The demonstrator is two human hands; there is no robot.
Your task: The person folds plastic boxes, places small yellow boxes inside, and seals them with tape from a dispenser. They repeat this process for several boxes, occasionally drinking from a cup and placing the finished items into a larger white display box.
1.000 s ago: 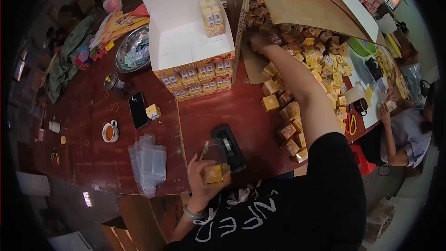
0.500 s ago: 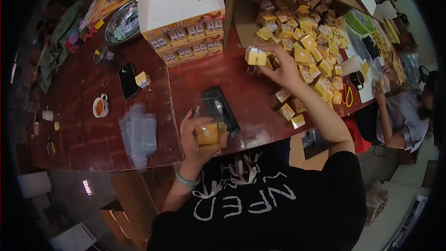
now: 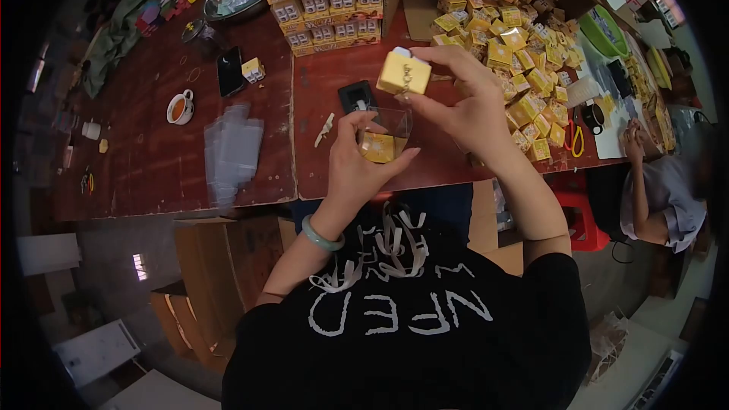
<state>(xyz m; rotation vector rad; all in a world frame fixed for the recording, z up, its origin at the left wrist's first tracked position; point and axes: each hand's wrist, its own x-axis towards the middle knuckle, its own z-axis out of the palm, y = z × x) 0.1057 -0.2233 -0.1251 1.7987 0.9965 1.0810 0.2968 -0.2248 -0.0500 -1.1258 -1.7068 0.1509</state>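
Observation:
My left hand (image 3: 357, 165) is closed around a clear plastic box (image 3: 396, 123) whose upper end stands open. A small yellow box (image 3: 377, 147) shows through its lower part. Between thumb and fingers of my right hand (image 3: 474, 106) is another small yellow box (image 3: 405, 74) with dark lettering and a whitish top. It is above and slightly right of the clear box, apart from it. Partly hidden behind my left hand lies a black tray-like object (image 3: 355, 94) on the red table (image 3: 326, 175). A pale twisted strip (image 3: 324, 130) lies left of that hand.
A large pile of small yellow boxes (image 3: 524, 68) spreads at the right, by a cardboard carton. Stacked display boxes (image 3: 330, 11) stand at the back. Flat clear sleeves (image 3: 231, 152), a cup (image 3: 180, 107) and a phone (image 3: 229, 72) lie left. A co-worker (image 3: 661, 197) sits at right.
My right hand has brought its yellow box from beside the pile toward the clear box in my left hand. The whole view has shifted, with table items now higher in the picture.

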